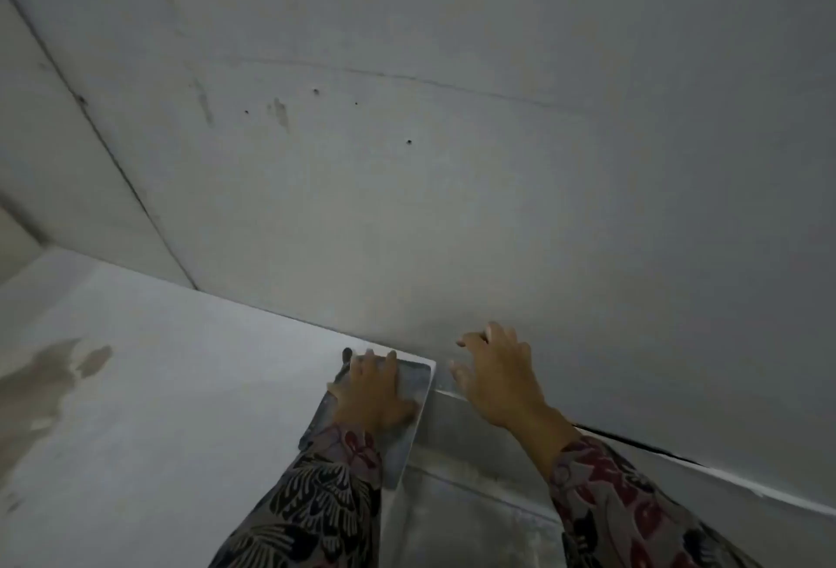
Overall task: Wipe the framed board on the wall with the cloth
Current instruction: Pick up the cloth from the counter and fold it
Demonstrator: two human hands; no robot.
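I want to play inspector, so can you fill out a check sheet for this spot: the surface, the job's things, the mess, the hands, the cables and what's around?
Surface: pale flat top meeting the wall, with brownish stains at its left.
Job's things: a grey framed board lies at the top's corner; no cloth clearly seen.
Clutter: nothing seen.
Hands: left hand pressed flat on the board; right hand spread, fingers bent, by the wall, holding nothing.
Cables: nothing seen.
Surroundings: grey wall with small dark holes and smudges; patterned sleeves on both arms.
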